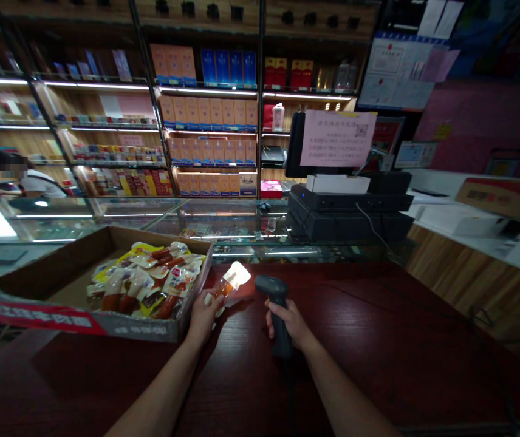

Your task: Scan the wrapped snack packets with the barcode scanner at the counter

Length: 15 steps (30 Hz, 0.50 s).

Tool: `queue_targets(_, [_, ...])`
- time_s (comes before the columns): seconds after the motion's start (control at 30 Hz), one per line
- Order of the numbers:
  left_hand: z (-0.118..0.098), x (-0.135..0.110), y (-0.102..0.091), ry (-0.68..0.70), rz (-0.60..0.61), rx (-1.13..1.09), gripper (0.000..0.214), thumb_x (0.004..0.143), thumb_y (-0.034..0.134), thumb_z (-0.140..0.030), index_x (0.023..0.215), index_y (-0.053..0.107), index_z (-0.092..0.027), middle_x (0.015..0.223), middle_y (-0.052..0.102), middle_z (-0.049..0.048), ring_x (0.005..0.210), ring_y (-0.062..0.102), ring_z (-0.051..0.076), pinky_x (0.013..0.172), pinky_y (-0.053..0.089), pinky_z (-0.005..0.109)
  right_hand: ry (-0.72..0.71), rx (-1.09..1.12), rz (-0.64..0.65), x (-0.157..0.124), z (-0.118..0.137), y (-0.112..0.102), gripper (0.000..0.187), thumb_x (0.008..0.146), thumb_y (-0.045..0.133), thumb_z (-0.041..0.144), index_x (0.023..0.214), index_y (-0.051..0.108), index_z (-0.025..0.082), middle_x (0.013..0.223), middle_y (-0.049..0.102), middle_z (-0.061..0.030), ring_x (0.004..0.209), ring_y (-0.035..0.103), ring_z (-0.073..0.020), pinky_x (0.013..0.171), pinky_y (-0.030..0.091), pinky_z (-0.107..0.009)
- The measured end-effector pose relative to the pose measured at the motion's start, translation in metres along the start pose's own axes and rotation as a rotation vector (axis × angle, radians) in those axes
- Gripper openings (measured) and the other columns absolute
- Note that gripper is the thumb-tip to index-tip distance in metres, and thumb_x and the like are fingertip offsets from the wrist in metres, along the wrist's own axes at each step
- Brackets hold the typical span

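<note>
My left hand pinches a small sausage packet and holds it just above the dark red counter. The packet glows under a bright light. My right hand is wrapped round the grip of a dark barcode scanner, whose head faces the packet from the right, a short gap away. Left of my left hand stands an open cardboard box with several more sausage packets piled in its right part.
A black register with a monitor and a pink notice stands behind the counter. Glass display cases run across the back, with lit shelves of boxed goods beyond. A person sits far left. A white side counter lies right.
</note>
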<state>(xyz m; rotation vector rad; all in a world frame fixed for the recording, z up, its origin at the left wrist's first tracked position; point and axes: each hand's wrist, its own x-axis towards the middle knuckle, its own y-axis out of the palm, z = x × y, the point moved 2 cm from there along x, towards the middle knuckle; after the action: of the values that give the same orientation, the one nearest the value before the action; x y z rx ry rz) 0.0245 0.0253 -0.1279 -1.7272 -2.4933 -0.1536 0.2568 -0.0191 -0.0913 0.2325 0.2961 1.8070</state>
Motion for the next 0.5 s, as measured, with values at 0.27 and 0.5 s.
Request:
queue_targets(0.27, [-0.001,0.001,0.008,-0.060,-0.011,-0.033,0.046,0.052,0.076,-0.043,0.083,0.058,-0.014,0.060,0.063,0.0000,0.054,0.060,0.016,0.053,0.045,0.026,0.016,0.045,-0.053,0.002,0.001,-0.005,0.047,0.063,0.070,0.049,0.090,0.054,0.014,0.047,0.060,0.0034,0.033,0.052,-0.0122,0.034,0.042,-0.022])
queue_targets(0.5, [-0.009,0.018,0.077,-0.198,0.028,-0.259,0.034,0.052,0.074,-0.034,0.073,0.058,-0.012,0.063,0.065,0.0049,0.057,0.062,0.017,0.059,0.048,0.030,0.006,-0.040,-0.236,0.010,0.037,-0.029,0.038,0.063,0.070,0.046,0.075,0.054,0.015,0.045,0.059,0.0017,0.033,0.053,-0.0131,0.033,0.043,-0.023])
